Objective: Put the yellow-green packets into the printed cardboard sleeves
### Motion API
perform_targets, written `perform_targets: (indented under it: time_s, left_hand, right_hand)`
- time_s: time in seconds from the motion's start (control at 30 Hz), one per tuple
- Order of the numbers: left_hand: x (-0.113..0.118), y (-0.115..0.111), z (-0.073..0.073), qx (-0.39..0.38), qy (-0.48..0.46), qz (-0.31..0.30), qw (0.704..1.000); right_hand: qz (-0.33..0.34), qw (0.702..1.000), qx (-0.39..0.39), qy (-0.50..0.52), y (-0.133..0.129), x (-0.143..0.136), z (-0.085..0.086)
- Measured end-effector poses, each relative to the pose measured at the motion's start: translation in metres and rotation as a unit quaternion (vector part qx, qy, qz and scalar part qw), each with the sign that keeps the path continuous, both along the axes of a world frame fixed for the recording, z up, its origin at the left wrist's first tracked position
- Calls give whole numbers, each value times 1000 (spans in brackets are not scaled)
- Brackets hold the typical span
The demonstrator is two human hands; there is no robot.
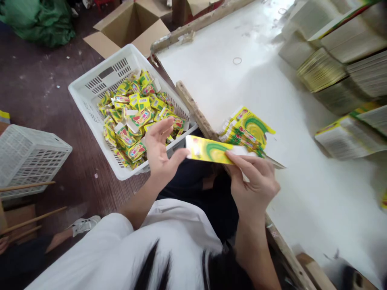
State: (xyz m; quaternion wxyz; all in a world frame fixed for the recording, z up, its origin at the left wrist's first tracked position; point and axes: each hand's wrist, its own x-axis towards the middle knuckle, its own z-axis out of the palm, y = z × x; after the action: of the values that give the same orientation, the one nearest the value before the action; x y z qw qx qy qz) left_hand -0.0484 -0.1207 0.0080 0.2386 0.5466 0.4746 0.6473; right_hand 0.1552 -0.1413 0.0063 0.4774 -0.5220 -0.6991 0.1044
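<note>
A flat yellow and green printed carton (211, 150) is pinched between the thumb and fingers of my right hand (254, 181), in front of my body. My left hand (161, 151) has its fingers spread, and its thumb tip meets or nearly meets the carton's left end; which one I cannot tell. Just beyond my right hand, a loose stack of similar flat cartons (249, 127) lies on the white table (208, 80). Below and past my left hand stands a white plastic crate (121, 171) filled with many small yellow cartons (142, 117).
An open cardboard box (127, 28) stands behind the crate. Bundled carton stacks (329, 72) line the table's far right. A wooden edge strip (196, 110) borders the table. At left are another white crate (36, 157), a green sack (39, 20) and another person's shoe (84, 225).
</note>
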Motion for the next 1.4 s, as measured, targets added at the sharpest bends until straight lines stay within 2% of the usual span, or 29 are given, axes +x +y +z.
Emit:
perform_targets:
  time_s: [0.07, 0.17, 0.2, 0.27, 0.33, 0.37, 0.43, 0.53, 0.6, 0.63, 0.67, 0.73, 0.83, 0.9, 0.93, 1.0, 1.07, 1.13, 1.17, 1.2, 1.27, 1.33, 1.4]
  left_hand:
    - [-5, -2, 12, 4, 139, -72, 988]
    - [-1, -5, 19, -75, 274, -220, 933]
    - [2, -5, 18, -102, 289, -244, 920]
    - [9, -8, 14, -138, 286, -264, 911]
    - [15, -11, 8, -141, 258, -267, 918]
    - [18, -12, 5, -136, 245, -276, 919]
    - [22, -15, 0, -118, 233, -292, 920]
    - [24, -16, -8, -76, 264, -299, 914]
    - [23, -16, -11, -53, 302, -292, 906]
    - [22, -16, -12, -50, 318, -289, 901]
    - [20, -15, -12, -53, 330, -290, 897]
    - [18, -14, -10, -72, 334, -301, 890]
    - [16, -10, -7, -110, 302, -332, 887]
    - [16, -7, -8, -118, 284, -341, 888]
    - [17, -5, -10, -113, 277, -335, 893]
    - [18, -3, -16, -79, 263, -282, 920]
    - [20, -3, -21, -40, 240, -174, 954]
    - [22, -4, -22, -31, 181, -73, 980]
    - [24, -5, -21, -47, 127, -50, 989]
    - [26, -6, -19, -75, 53, -53, 994]
    - [31, -7, -12, -142, -134, -97, 976]
    - [36, -8, -3, -182, -307, -127, 925]
    - [38, -6, 5, -190, -418, -116, 881]
  right_hand:
    - [31, 994, 49, -93, -2, 2, 3]
    - [92, 987, 61, -121, -8, -1, 6]
    - [89, 990, 57, -93, -10, -2, 6]
    - [51, 998, 33, 24, -13, -6, 4]
    - [21, 979, -35, 199, -15, -9, 1]
    - [30, 954, -91, 284, -15, -10, 0]
    - [96, 878, -233, 406, -15, -12, -1]
    - [214, 759, -400, 467, -14, -11, -2]
    - [256, 716, -452, 465, -12, -10, -3]
    - [263, 710, -463, 461, -12, -9, -5]
    - [264, 712, -466, 453, -11, -9, -7]
    - [264, 743, -442, 428, -11, -8, -10]
    - [271, 830, -336, 353, -12, -6, -11]
    - [248, 906, -251, 235, -14, -6, -8]
    - [225, 937, -209, 164, -14, -7, -6]
    - [174, 974, -134, 52, -14, -10, -3]
    - [120, 988, -87, 42, -12, -13, -2]
    - [54, 989, -84, 111, -10, -14, -4]
    - [25, 984, -91, 150, -9, -15, -6]
    - [11, 979, -102, 177, -8, -15, -7]
    - [32, 976, -120, 178, -8, -15, -10]
    - [82, 982, -120, 122, -8, -16, -12]
    - [127, 983, -109, 71, -10, -15, -12]
